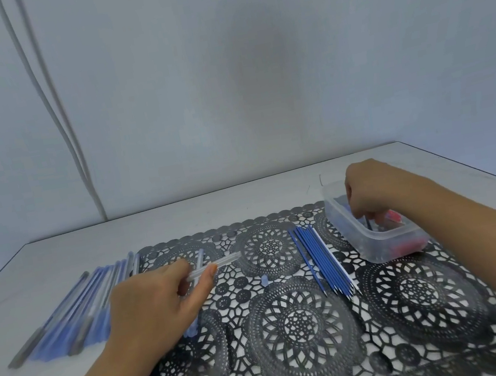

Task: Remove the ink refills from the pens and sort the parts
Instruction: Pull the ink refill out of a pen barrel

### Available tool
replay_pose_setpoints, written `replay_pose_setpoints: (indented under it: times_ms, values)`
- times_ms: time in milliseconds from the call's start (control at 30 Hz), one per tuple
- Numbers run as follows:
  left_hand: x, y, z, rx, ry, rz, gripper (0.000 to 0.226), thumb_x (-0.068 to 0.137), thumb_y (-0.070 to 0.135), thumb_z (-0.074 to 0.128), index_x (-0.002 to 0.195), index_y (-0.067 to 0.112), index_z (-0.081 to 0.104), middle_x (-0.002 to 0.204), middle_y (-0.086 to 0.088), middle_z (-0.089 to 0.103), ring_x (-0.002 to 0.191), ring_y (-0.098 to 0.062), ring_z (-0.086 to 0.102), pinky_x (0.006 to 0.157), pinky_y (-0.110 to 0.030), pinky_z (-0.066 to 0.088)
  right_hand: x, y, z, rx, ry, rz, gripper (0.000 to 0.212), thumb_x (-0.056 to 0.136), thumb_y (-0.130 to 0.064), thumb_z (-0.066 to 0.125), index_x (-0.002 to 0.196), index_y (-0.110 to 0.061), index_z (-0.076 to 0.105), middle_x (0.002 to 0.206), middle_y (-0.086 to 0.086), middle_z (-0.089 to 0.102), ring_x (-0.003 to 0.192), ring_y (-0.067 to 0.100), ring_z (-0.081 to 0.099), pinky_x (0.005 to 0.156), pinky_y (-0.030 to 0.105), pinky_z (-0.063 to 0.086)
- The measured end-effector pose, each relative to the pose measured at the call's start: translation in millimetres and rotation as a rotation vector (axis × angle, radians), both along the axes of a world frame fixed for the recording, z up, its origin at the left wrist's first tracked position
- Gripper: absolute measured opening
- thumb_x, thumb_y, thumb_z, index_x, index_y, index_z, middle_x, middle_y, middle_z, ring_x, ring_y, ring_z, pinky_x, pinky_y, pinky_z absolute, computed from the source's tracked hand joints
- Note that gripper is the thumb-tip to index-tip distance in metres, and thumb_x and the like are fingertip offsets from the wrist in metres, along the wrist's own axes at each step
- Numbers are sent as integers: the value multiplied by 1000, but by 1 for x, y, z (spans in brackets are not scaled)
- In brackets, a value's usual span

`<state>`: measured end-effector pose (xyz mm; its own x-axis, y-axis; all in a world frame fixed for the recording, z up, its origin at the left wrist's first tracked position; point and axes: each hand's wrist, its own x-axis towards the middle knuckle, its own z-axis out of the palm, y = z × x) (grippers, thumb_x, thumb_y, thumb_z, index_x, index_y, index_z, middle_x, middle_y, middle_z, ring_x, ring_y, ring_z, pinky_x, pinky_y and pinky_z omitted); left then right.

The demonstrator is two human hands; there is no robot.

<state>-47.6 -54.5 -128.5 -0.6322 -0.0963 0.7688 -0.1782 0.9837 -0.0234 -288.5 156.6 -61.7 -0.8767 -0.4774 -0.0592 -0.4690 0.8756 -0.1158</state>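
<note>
At 7 o'clock over a lace mat on the surface, the left hand pinches a clear barrel between thumb and fingers, blue refills lie at 5 o'clock, and the right hand dips into a tub at 4 o'clock, its grip unclear.

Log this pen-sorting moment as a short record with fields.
left grip: pinches a clear plastic pen barrel
right grip: fingers down inside the clear plastic tub; hold hidden
refills: thin blue ink refills side by side on the black lace mat
left pile: blurred blue and grey pens
</note>
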Motion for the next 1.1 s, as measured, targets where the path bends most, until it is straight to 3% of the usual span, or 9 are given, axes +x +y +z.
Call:
replay_pose_setpoints:
  times_ms: [100, 233, 500, 700, 800, 867, 967, 1033, 1100]
  values:
    - [0, 0, 0, 5, 2, 2, 54, 94, 63, 26, 53, 29, 32, 39, 16, 24, 31, -3, 29, 42, -9, 20, 2, -1, -2, 88, 40, 2, 7, 70, -7, 73, 70, -7, 65, 58, 5, 65, 54, 17, 64, 53, 23, 52]
    - [0, 0, 0, 1, -4, 10, 54, 94, 63, 26, 53, 29, 31, 39, 16, 23, 31, -3, 30, 41, -9, 19, 4, -1, -3, 127, 16, -34, 18, 67, -10, 75, 61, -9, 58, 57, 4, 62, 49, 14, 59, 43, 20, 41]
    - [-1, -2, -2, -2, -8, -7, 56, 94, 63, 27, 51, 28, 34, 37, 14, 28, 30, -3, 33, 39, -11, 24, 6, 0, 0, 93, 84, -33, 18, 64, 5, 63, 56, -7, 53, 51, 5, 57, 45, 15, 54, 47, 22, 46]
    - [-2, -4, -3, -3, -8, -1, 60, 93, 63, 27, 48, 25, 39, 36, 13, 31, 31, -2, 34, 35, -15, 30, 14, 0, 10, -42, 162, -16, 23, 71, 5, 53, 53, -7, 44, 53, 6, 46, 47, 17, 44, 45, 21, 35]
    - [-2, -4, -3, -2, -1, -2, 59, 93, 64, 26, 49, 26, 37, 36, 13, 30, 30, -2, 34, 35, -14, 28, 17, -2, 15, -251, 250, 34, 12, 74, -1, 55, 72, -7, 64, 72, 8, 62, 64, 24, 57, 61, 29, 50]
    - [-2, -3, -2, -6, 5, -3, 57, 94, 64, 26, 50, 28, 35, 37, 14, 27, 30, -2, 33, 36, -13, 28, 23, -3, 21, -405, 248, 93, 25, 78, -3, 53, 90, -12, 73, 85, 6, 68, 71, 20, 60, 70, 27, 51]
    - [-1, -2, -2, -5, 11, -3, 56, 94, 63, 25, 50, 28, 34, 37, 15, 26, 30, -2, 32, 35, -14, 28, 36, -6, 29, -505, 274, 267, 35, 85, 0, 47, 105, -17, 71, 96, 1, 67, 74, 10, 56, 67, 18, 38]
    - [-1, -1, -2, -3, 10, -2, 57, 94, 63, 25, 50, 28, 34, 37, 14, 27, 30, -2, 33, 36, -13, 28, 41, -8, 29, -550, 325, 377, 38, 86, 3, 50, 111, -18, 68, 105, 0, 64, 91, 15, 59, 76, 19, 39]
    - [-1, -1, -1, 4, 8, 0, 57, 94, 63, 26, 50, 28, 35, 37, 14, 28, 30, -2, 33, 37, -12, 26, 42, -8, 26, -601, 379, 453, 35, 83, 1, 60, 111, -18, 68, 102, -1, 62, 91, 17, 59, 81, 28, 47]
